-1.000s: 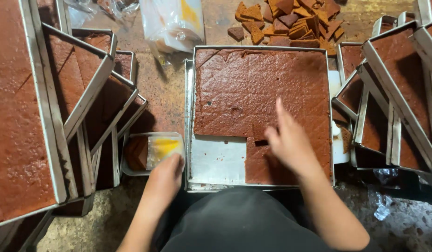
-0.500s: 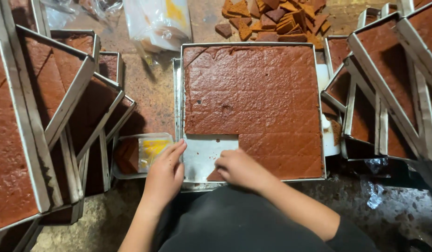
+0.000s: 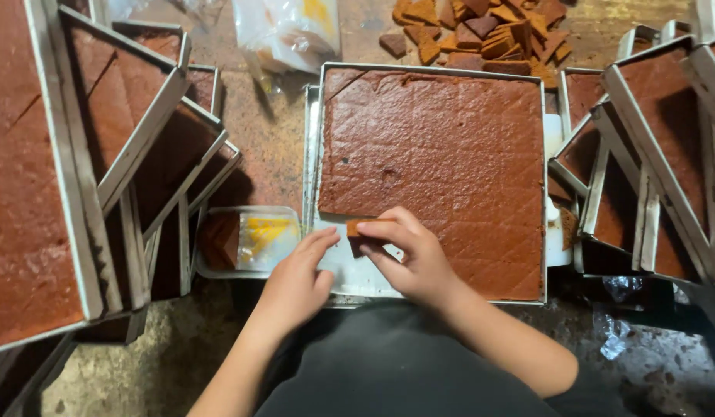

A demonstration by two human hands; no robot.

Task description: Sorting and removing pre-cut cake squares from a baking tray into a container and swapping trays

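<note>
The right hand (image 3: 415, 259) has its fingers clamped on a cut cake square (image 3: 366, 229) lifted over the tray's (image 3: 349, 274) bare corner, the left hand (image 3: 299, 278) open-fingered beside it; transfer to the plastic container (image 3: 245, 241) likely calls for gentle support.

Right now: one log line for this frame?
right hand: holds cake piece | left hand: on tray edge | plastic box: beside tray

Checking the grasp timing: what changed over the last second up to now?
The right hand drew back from the middle of the cake slab to its near cut edge and now pinches a small cut piece, lifted. The left hand shifted right onto the bare part of the tray. The plastic tub and stacked trays stayed put.
</note>
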